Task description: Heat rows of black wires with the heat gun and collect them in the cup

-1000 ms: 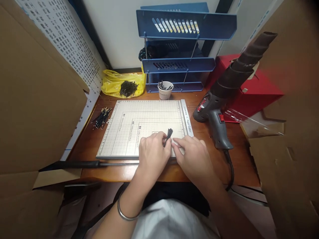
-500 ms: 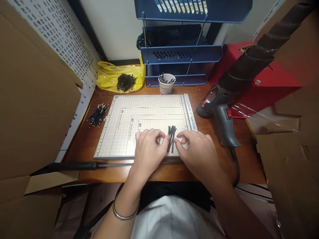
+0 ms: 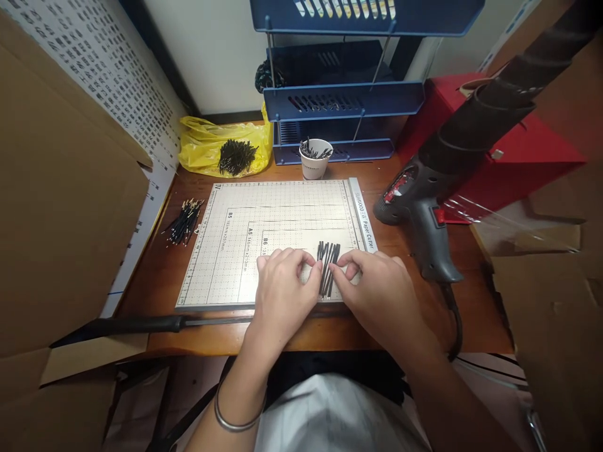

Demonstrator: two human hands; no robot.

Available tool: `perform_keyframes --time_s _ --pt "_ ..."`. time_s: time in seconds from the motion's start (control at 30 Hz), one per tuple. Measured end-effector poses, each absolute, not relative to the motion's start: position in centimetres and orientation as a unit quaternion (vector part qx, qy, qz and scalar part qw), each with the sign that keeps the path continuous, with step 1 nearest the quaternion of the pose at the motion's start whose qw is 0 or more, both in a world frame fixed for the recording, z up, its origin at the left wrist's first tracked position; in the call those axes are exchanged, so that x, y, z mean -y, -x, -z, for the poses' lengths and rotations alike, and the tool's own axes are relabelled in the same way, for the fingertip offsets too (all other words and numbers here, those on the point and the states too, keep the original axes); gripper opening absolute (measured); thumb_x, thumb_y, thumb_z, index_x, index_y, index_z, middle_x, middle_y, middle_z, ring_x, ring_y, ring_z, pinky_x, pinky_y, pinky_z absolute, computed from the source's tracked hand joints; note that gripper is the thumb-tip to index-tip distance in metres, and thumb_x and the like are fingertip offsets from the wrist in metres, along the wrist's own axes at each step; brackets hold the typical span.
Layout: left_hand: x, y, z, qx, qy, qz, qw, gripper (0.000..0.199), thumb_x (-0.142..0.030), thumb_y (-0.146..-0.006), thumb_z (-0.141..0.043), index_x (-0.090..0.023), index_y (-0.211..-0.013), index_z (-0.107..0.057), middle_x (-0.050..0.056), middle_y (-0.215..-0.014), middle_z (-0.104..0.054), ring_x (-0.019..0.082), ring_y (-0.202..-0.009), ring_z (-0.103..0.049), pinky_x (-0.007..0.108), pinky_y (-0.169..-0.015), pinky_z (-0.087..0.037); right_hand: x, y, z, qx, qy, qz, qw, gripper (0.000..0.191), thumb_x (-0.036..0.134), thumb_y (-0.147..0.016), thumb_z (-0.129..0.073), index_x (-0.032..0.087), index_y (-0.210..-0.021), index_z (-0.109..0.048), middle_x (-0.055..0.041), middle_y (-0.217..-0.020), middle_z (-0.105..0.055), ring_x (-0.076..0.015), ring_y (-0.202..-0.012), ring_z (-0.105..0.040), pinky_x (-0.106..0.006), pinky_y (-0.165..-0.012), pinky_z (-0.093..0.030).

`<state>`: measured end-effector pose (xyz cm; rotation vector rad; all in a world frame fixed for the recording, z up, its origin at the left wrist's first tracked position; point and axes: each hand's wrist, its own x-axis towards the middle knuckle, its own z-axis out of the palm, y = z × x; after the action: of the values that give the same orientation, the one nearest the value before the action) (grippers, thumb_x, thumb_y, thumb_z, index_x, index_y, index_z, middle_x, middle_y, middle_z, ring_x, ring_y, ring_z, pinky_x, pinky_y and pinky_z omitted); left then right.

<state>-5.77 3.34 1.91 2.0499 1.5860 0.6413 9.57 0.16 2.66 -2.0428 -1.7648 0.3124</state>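
A small bundle of thin black wire pieces lies on the cream board of a paper cutter, close to its near edge. My left hand pinches the bundle's left side between thumb and index finger. On the opposite side, the thumb and index finger of my right hand press against the same pieces. The strands stand roughly side by side, their ends pointing away from and toward me. Along the near edge runs the cutter's blade arm with a black handle.
Left of the board lies a pile of black wires with light tips. Behind it, more black pieces rest on a yellow plastic bag. A paper cup holds dark strands. A heat gun stands right, before a red box.
The black pieces have spread from a tighter, crossed cluster into a wider, more even row. Both hands stay beside them, and the whole view has shifted slightly.
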Motion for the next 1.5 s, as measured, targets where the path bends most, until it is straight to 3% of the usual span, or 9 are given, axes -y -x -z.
perform_keyframes --time_s 0.13,0.33,1.0,1.23,1.5 --pt "-3.3 5.7 -2.0 -0.581 -0.747 -0.228 0.23 0.017 -0.026 -0.094 -0.061 -0.022 -0.078 -0.062 -0.002 -0.069 -0.062 0.021 -0.078 -0.06 0.04 -0.08 -0.035 0.0 -9.9 -2.8 0.632 0.741 -0.104 0.202 0.015 0.029 -0.089 -0.064 0.023 -0.075 -0.068 0.0019 -0.067 -0.068 -0.0205 -0.071 -0.059 -0.034 -0.07 -0.026" --pt "-3.4 5.9 -2.0 -0.572 -0.752 -0.229 0.235 0.016 -0.03 -0.094 -0.065 -0.022 -0.081 -0.062 0.0 -0.076 -0.066 0.022 -0.082 -0.061 0.042 -0.084 -0.037 -0.1 -9.7 -2.7 0.631 0.741 -0.102 0.206 0.02 0.039 -0.089 -0.069 0.023 -0.078 -0.069 0.0014 -0.068 -0.069 -0.0217 -0.072 -0.06 -0.034 -0.071 -0.027" --pt "-3.7 6.2 -2.4 -0.564 -0.75 -0.224 0.264 0.011 -0.025 -0.091 -0.07 -0.022 -0.081 -0.067 -0.003 -0.069 -0.061 0.02 -0.074 -0.059 0.042 -0.084 -0.039 -0.3 -9.5 -2.5 0.625 0.742 -0.12 0.212 0.012 0.033 -0.088 -0.07 0.023 -0.082 -0.068 0.0012 -0.069 -0.068 -0.0224 -0.076 -0.062 -0.034 -0.073 -0.029" --pt "-3.6 6.1 -2.5 -0.567 -0.751 -0.215 0.263 0.01 -0.026 -0.091 -0.071 -0.022 -0.082 -0.068 -0.002 -0.072 -0.063 0.021 -0.078 -0.061 0.041 -0.084 -0.038 -0.5 -9.3 -2.9 0.624 0.75 -0.122 0.181 0.019 0.041 -0.088 -0.07 0.022 -0.086 -0.07 0.0 -0.072 -0.07 -0.0253 -0.08 -0.065 -0.036 -0.074 -0.032" --pt "-4.1 5.4 -3.0 -0.58 -0.743 -0.195 0.272 0.022 -0.027 -0.094 -0.063 -0.023 -0.073 -0.07 -0.001 -0.066 -0.067 0.024 -0.076 -0.063 0.045 -0.084 -0.039 -0.2 -7.7 -4.9 0.633 0.764 -0.098 0.083 0.026 0.04 -0.094 -0.056 0.018 -0.092 -0.069 -0.0092 -0.085 -0.074 -0.0271 -0.073 -0.068 -0.035 -0.061 -0.033"
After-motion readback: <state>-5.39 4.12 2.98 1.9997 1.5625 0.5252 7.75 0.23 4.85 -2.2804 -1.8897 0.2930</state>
